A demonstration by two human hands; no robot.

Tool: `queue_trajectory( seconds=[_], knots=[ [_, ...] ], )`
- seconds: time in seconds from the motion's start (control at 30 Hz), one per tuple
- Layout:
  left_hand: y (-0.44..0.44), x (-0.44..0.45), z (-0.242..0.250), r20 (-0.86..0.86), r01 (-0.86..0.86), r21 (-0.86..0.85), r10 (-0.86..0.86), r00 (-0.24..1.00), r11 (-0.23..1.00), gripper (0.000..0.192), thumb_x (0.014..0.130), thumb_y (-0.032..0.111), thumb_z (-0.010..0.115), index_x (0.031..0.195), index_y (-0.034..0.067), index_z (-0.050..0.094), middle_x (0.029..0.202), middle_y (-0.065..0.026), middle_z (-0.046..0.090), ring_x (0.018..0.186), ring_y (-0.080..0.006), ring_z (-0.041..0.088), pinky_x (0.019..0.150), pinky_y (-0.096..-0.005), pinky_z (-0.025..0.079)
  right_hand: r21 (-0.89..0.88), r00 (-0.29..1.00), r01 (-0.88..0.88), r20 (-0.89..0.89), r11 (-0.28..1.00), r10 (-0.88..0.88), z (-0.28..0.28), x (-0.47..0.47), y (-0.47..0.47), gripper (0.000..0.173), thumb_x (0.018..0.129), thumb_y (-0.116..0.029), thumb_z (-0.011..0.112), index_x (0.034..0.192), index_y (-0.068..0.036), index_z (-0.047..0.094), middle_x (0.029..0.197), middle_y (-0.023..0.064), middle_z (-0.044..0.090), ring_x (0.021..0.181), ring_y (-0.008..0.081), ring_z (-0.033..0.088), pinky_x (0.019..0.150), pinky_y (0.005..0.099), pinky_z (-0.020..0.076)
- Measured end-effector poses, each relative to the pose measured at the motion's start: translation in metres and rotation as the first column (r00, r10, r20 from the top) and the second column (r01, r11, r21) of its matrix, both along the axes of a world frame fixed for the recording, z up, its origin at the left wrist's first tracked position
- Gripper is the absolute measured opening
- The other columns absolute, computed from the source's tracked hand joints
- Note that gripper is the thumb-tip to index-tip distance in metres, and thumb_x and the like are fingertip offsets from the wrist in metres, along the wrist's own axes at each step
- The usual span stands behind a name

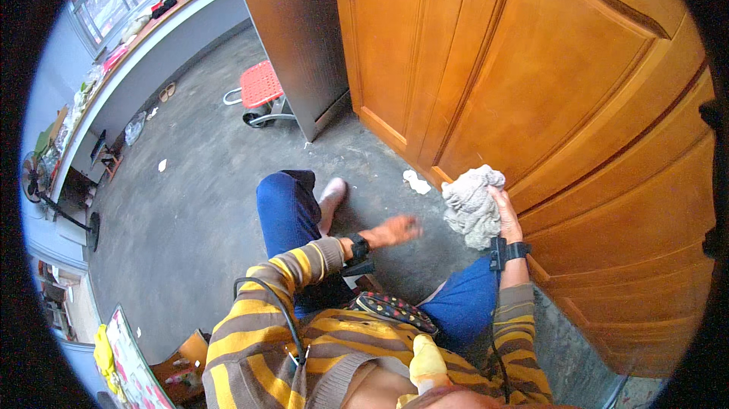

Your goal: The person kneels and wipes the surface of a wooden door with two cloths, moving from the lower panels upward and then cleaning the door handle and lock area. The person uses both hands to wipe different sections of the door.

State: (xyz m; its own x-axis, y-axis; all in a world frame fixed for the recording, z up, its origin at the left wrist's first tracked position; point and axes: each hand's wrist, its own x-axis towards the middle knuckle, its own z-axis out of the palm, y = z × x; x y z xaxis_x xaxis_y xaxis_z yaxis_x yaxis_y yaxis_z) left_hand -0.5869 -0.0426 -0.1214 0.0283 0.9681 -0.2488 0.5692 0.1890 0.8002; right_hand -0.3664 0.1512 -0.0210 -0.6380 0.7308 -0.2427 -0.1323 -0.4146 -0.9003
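A crumpled light-grey cloth [474, 207] is in my right hand [506, 212], the fingers closed on its right side. It is pressed up to or very near the lower part of a carved orange-brown wooden door [541, 101]; whether it touches the wood I cannot tell. My left hand [398, 230] is blurred, with nothing seen in it. Its fingers reach out over the grey floor [211, 198], between my knees and apart from the cloth. Both wrists wear black straps, and a cable runs along each sleeve.
A second, darker door panel [296, 27] stands at the wooden door's left, with a red-seated stool [261, 85] beside it. White scraps [417, 182] lie on the floor. A long counter [148, 33] bears clutter at left, near a standing fan [37, 178]. A patterned board [134, 358] is behind me.
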Motion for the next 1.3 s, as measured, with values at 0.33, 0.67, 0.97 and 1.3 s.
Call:
queue_trajectory(
  seconds=[0.33, 0.67, 0.97, 1.3],
  knots=[
    [-0.051, 0.049, -0.109, 0.329, 0.498, -0.533, -0.374, 0.867, 0.684, 0.042, 0.093, 0.036, 0.063, 0.118, 0.003, 0.068, 0.121, -0.0209, 0.066, 0.109, -0.0348, 0.061, 0.099, -0.0463, 0.046, 0.015, 0.964, -0.224, 0.154, 0.975, 0.219, -0.003, -0.007, -0.003, 0.035, 0.091, -0.02, 0.068, 0.119, -0.001, 0.065, 0.108, 0.004, 0.07, 0.093, 0.0157, 0.066, 0.086, 0.031, 0.0531],
    [-0.005, -0.041, -0.13, 0.315, 0.268, -0.592, -0.088, 0.945, 0.76, 0.042, 0.094, 0.035, 0.063, 0.12, 0.003, 0.067, 0.12, -0.0201, 0.066, 0.109, -0.0335, 0.061, 0.098, -0.0458, 0.046, -0.324, 0.772, -0.077, 0.579, 0.943, 0.262, -0.021, -0.031, 0.018, 0.054, 0.089, -0.019, 0.067, 0.137, -0.003, 0.05, 0.13, 0.0103, 0.059, 0.117, 0.0252, 0.057, 0.101, 0.0402, 0.0448],
    [0.008, -0.089, -0.141, 0.308, 0.236, -0.648, -0.034, 0.951, 0.725, 0.042, 0.094, 0.035, 0.062, 0.121, 0.003, 0.066, 0.12, -0.0195, 0.066, 0.108, -0.0324, 0.061, 0.097, -0.0454, 0.047, -0.391, 0.804, 0.106, 0.574, 0.914, 0.153, -0.031, -0.067, 0.014, 0.058, 0.09, -0.024, 0.065, 0.142, -0.006, 0.049, 0.136, 0.0111, 0.057, 0.122, 0.0277, 0.056, 0.104, 0.0421, 0.0436],
    [-0.017, -0.134, -0.143, 0.344, 0.394, -0.634, -0.213, 0.914, 0.665, 0.042, 0.095, 0.035, 0.062, 0.123, 0.003, 0.065, 0.12, -0.0187, 0.066, 0.107, -0.0311, 0.062, 0.096, -0.0449, 0.048, -0.373, 0.856, 0.267, 0.515, 0.888, -0.041, -0.026, -0.087, -0.068, 0.055, 0.095, -0.034, 0.059, 0.141, -0.006, 0.051, 0.137, 0.0096, 0.058, 0.124, 0.0273, 0.056, 0.106, 0.0413, 0.0431]
  ],
)
